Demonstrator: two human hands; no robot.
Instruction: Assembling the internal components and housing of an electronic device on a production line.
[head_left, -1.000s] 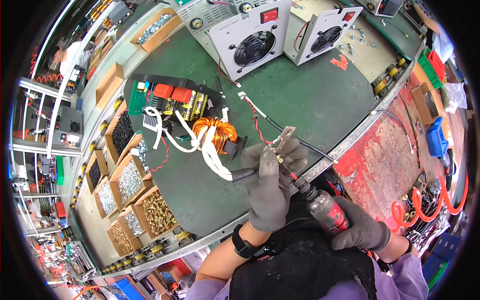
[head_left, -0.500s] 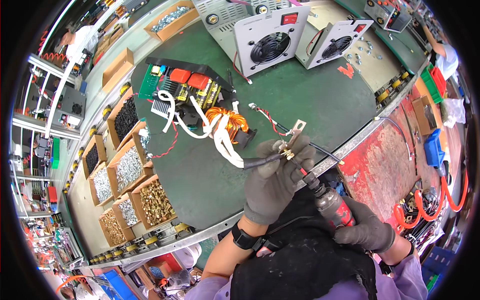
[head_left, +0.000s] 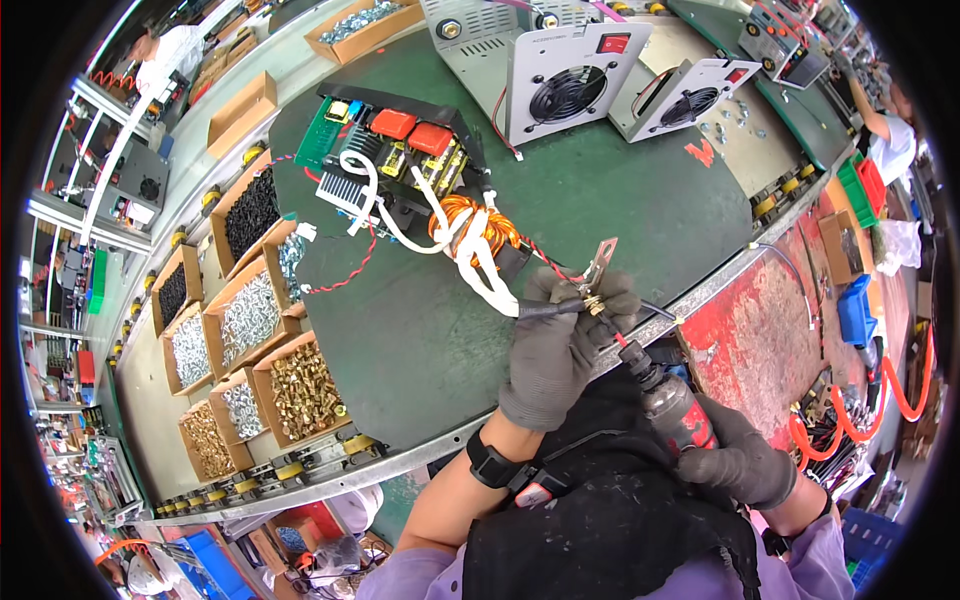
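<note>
Left hand: gloved, fingers pinched on metal bracket and black cable
Right hand: gloved, wrapped round power screwdriver, tip at bracket
Copper coil: just beyond bracket
Screw boxes: well left of coil

Left hand: grey knit work glove, cuff ending at wrist, fabric slightly worn and darkened at fingertips. Black watch strapped round left wrist, band broad, small red-and-grey part beside it. Forearm bare up to rolled lilac sleeve. Right hand: matching grey knit glove, darker, more soiled. Lilac cuff at right wrist, dark band under it. Black apron across chest, thin strap crossing it.
</note>
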